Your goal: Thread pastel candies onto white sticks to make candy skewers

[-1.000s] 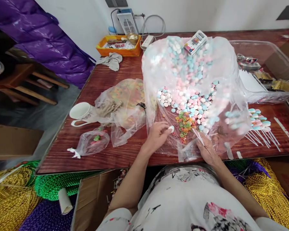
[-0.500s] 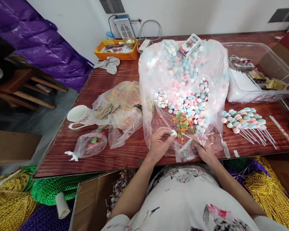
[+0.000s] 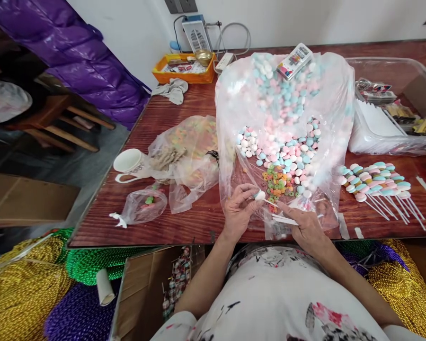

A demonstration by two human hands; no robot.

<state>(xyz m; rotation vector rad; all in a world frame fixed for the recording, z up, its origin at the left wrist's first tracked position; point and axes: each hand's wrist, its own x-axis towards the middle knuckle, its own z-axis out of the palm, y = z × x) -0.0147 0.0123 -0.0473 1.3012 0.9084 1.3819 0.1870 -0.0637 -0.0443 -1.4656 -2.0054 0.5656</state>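
Between the thumb and fingers of my left hand is a small round white and pale-blue marshmallow. My right hand grips several white sticks. One thin stick reaches from its fingertips to the marshmallow; whether the tip is inside I cannot tell. Just beyond both hands lie orange, green and yellow ring-shaped pieces, with loose pink, white and blue marshmallows spilling from a big clear plastic bag. At the right lies a pile of filled marshmallow sticks.
A clear plastic bin stands at the right back. Leftward are a bag of ring pieces, a white cup and a small knotted bag. An orange tray sits at the back, and a cardboard box stands below the table edge.
The view has swung left, so things appear further right. The sticks in my right hand have turned from pointing toward me to lying sideways, pointing left. My left hand still pinches the marshmallow.
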